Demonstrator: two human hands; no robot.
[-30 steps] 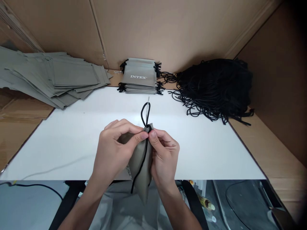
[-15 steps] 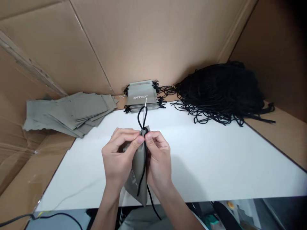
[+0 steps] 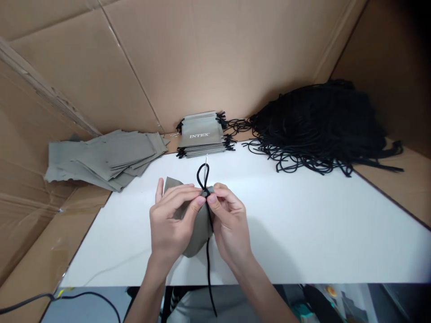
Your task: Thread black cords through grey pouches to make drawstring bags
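My left hand [image 3: 173, 222] pinches the gathered edge of a grey fabric drawstring bag [image 3: 198, 234] between thumb and index finger; its little finger sticks up. Opposite it, my right hand [image 3: 231, 220] is closed on the same edge, thumb tip beside the left thumb. A black cord [image 3: 208, 269] passes through the pinched spot, with a loop standing above the fingers and a loose end hanging past the table edge. Inside the loop a thin pale metal tool [image 3: 206, 159] points away from me; its lower end is hidden. The fingers partly cover the bag.
A stack of grey INTEX bags [image 3: 201, 130] with knotted black cords lies at the back. To its right rises a heap of black cords [image 3: 319, 130]; grey bags without visible cords [image 3: 97, 154] lie fanned out at left. Cardboard walls [image 3: 229, 54] enclose the white table [image 3: 303, 224].
The bag has turned and swung left under my hands, so its white lettering no longer shows. Both hands still pinch at the cord. The view has shifted slightly.
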